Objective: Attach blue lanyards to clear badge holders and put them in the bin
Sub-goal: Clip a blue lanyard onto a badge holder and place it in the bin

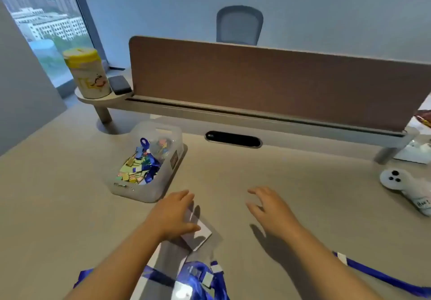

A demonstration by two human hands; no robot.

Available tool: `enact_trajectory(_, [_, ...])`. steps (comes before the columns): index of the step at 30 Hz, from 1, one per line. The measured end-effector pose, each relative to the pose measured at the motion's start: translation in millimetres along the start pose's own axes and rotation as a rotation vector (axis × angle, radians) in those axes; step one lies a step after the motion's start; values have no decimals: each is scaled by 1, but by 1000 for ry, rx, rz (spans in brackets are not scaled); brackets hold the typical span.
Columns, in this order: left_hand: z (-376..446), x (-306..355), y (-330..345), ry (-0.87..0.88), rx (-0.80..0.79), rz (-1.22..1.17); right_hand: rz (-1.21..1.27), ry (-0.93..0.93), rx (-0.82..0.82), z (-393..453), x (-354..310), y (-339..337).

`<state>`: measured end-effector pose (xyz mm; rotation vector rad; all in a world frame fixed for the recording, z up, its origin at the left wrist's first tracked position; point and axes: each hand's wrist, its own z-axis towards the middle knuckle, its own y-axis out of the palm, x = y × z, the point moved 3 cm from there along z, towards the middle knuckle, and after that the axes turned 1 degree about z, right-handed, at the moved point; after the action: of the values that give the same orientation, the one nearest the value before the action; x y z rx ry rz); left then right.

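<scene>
My left hand (173,213) lies flat, fingers spread, on a clear badge holder (200,232) with a white card inside, near the middle of the desk. To its right my right hand (270,208) hovers just above the desk, fingers apart and empty. A heap of blue lanyards (198,278) with white clips lies at the near edge, under my left forearm. One more blue lanyard (382,276) trails off at the lower right. The translucent bin (173,157) stands at the left, holding coloured binder clips and some blue lanyard.
A brown divider panel (268,85) on a raised shelf closes the back of the desk. A yellow-lidded canister (87,73) and a dark case (120,85) stand on the shelf's left end. A white controller (405,183) lies at the right. A cable slot (233,139) sits mid-desk.
</scene>
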<state>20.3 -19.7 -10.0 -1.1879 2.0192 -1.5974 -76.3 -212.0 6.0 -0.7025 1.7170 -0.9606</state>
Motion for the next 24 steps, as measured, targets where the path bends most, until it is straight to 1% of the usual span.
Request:
enact_trajectory(3, [11, -10, 24, 28, -131, 59, 19, 48, -27, 7, 13, 26])
enact_trajectory(6, [18, -15, 42, 64, -199, 156, 30, 69, -71, 9, 18, 51])
enact_trajectory(9, [27, -17, 43, 70, -130, 226, 30, 68, -79, 14, 17, 62])
enact_trajectory(15, [42, -13, 43, -22, 59, 239, 65, 99, -111, 19, 12, 65])
enact_trajectory(17, [45, -10, 43, -68, 61, 239, 89, 122, -128, 18, 12, 64])
enact_trajectory(20, [50, -8, 41, -105, 45, 150, 139, 153, -133, 19, 13, 64])
enact_trajectory(22, [51, -6, 34, -100, 91, 50, 188, 182, -137, 21, 13, 65])
enact_trajectory(24, [50, -2, 25, -85, 150, -12, 286, 228, -166, 22, 10, 66])
